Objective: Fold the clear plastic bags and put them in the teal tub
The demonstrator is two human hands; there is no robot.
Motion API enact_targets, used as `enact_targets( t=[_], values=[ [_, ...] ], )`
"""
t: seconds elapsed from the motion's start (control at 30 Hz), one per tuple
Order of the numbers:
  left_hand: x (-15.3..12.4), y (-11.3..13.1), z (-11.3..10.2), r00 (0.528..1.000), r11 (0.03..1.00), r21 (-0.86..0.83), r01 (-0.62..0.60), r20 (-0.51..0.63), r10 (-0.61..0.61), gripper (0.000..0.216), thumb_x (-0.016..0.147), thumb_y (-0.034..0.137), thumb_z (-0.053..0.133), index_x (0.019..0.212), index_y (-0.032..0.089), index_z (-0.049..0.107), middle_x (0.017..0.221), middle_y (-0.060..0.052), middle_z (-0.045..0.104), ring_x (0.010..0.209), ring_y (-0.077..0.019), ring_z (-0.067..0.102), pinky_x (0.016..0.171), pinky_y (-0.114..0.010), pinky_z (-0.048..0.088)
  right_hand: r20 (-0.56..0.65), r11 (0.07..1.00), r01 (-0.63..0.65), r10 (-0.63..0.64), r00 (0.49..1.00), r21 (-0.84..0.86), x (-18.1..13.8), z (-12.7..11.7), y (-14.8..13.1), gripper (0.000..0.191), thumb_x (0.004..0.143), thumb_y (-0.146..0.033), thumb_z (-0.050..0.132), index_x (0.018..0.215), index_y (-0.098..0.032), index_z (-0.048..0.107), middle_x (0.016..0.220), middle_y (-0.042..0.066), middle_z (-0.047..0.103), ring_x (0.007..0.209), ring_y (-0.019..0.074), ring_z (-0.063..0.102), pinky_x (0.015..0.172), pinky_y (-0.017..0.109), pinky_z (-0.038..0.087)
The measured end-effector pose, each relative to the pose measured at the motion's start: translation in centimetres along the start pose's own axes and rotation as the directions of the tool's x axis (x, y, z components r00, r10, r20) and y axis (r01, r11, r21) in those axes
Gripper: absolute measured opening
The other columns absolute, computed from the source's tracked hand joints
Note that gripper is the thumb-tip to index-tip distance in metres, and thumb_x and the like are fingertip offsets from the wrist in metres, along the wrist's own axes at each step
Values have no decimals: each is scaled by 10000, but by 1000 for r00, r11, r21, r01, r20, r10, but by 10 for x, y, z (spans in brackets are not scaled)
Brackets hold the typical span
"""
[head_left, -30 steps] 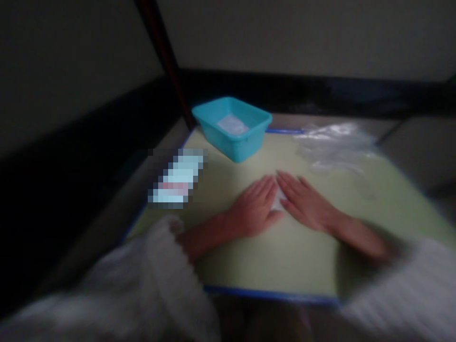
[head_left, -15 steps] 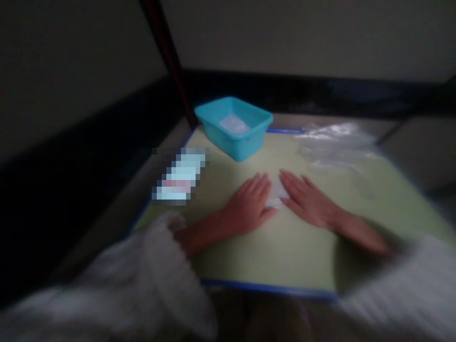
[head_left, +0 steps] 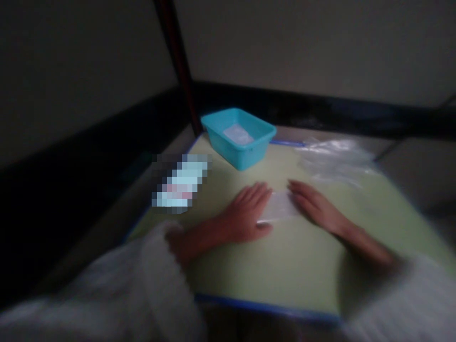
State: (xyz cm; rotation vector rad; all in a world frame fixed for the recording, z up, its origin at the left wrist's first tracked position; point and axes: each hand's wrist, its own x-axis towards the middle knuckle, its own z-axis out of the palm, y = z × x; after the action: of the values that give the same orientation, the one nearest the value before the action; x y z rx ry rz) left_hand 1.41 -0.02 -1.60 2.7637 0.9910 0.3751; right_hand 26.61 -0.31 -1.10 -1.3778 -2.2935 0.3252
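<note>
A small, whitish, flat plastic packet (head_left: 280, 207) lies near the middle of the yellow-green tabletop (head_left: 270, 270). My left hand (head_left: 249, 213) rests flat over its left end, fingers stretched forward and thumb apart. At the packet's right end is my right hand (head_left: 315, 202), fingers extended and held close together, its edge turned down beside or on the packet. The stretch between my hands is uncovered; both ends are partly hidden. Blur keeps me from telling whether anything is inside the packet.
A turquoise plastic basin (head_left: 242, 154) stands at the far left with a white flat piece (head_left: 238, 134) in it. Crumpled clear plastic (head_left: 335, 159) lies at the far right. A blurred-out pale rectangle (head_left: 183, 183) sits at the left edge. Blue trim (head_left: 267, 306) borders the table.
My hands have moved apart, with the right hand shifting right and tilting onto its edge. More of the packet shows between them. The whole view has shifted slightly.
</note>
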Motion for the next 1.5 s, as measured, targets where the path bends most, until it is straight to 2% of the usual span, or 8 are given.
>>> enact_targets(
  t=[0.13,0.43,0.67,0.8,0.9,1.03,1.33,1.5],
  values=[
    [2,0,-7,1000,998,-59,-5,18,6,765,741,301,534,1431,110,262,1523,-163,219,1420,-290,152,1143,-486,118,-51,998,18,-15,999,59,8,-9,4,356,948,-347,323,1047,-162,611,1087,138,608,1046,257,558,953,451,436],
    [5,-9,-17,997,999,20,-26,-74,27,705,695,139,473,1387,100,346,1505,-140,278,1410,-261,188,1159,-484,93,125,971,-208,193,973,115,-6,-39,-15,330,922,-361,346,714,-191,537,646,47,582,558,177,535,516,306,436],
    [12,-30,-14,956,973,131,191,-250,-154,485,804,140,455,1283,63,447,1397,-178,418,1307,-281,370,1101,-443,282,355,945,-106,-12,935,311,-13,-45,-33,255,855,-323,418,707,-201,586,704,33,641,651,186,596,618,315,480],
    [13,-24,-19,941,965,142,221,-291,-173,448,780,95,458,1226,65,485,1220,-169,558,1141,-272,513,993,-417,406,200,935,-236,187,962,265,-14,-44,-25,275,861,-362,418,723,-191,583,645,31,615,586,183,566,529,296,446],
    [12,-11,-23,946,967,74,245,-238,-221,474,739,72,464,1212,91,489,948,-111,648,883,-231,608,831,-383,489,69,944,-258,249,966,207,-13,-42,-16,275,843,-355,420,845,-167,620,762,76,658,669,215,603,599,333,475],
    [11,-1,-23,956,970,4,243,-173,-239,515,722,68,458,1235,104,467,778,-55,654,717,-197,618,721,-341,509,113,966,-200,184,977,162,-12,-38,-12,229,819,-306,452,836,-159,626,843,104,667,754,245,622,696,378,485],
    [13,-18,-21,917,949,-24,315,-251,-311,461,739,56,435,1193,120,478,989,-92,663,895,-215,634,822,-373,513,327,957,-76,-21,945,281,-20,-38,-44,199,872,-191,427,924,-167,617,903,75,663,818,204,622,735,346,493],
    [13,-15,-19,963,997,6,72,-262,-68,327,817,175,461,1124,101,547,1189,-131,587,1141,-236,522,995,-379,427,314,952,70,-167,934,299,-20,-32,-53,167,863,-111,452,831,-165,606,806,38,622,712,146,585,651,265,458]
  ],
)
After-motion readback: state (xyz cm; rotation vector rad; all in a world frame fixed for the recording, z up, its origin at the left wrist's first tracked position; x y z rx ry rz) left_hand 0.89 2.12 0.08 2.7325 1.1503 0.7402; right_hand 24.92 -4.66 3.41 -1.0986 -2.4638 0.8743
